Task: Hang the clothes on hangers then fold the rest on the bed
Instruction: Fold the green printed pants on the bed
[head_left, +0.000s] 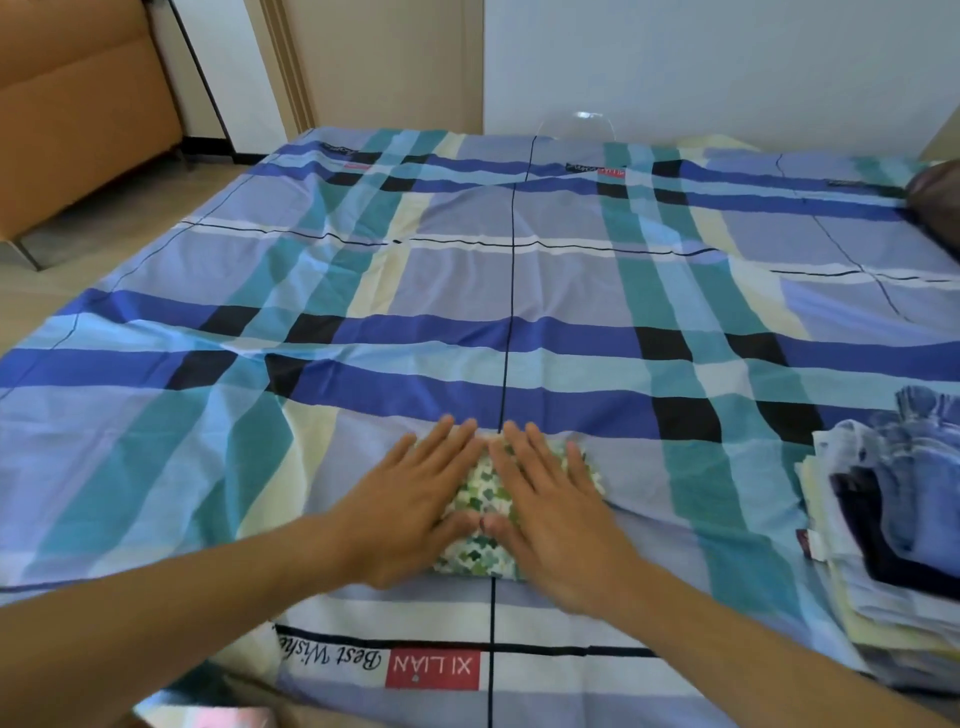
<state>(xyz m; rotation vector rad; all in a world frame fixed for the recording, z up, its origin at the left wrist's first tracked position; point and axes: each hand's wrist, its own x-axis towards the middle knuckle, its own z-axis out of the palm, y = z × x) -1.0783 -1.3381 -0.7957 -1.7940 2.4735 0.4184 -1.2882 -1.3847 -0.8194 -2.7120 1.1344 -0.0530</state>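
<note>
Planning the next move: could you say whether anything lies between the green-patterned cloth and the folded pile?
Nothing visible does: only bare bedsheet lies between the green-patterned cloth and the folded pile to its right.

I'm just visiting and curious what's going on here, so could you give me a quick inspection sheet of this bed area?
Surface: bed under a plaid sheet, wrinkled.
Job's things: small folded green-patterned cloth near the front edge; stack of folded clothes at the right.
Clutter: dark item at the far right edge, unclear.
Hands: left hand and right hand both flat on the cloth, fingers straight.
Cables: thin dark line by the far wall, cannot tell.
Surroundings: orange sofa far left, pale wall behind.
</note>
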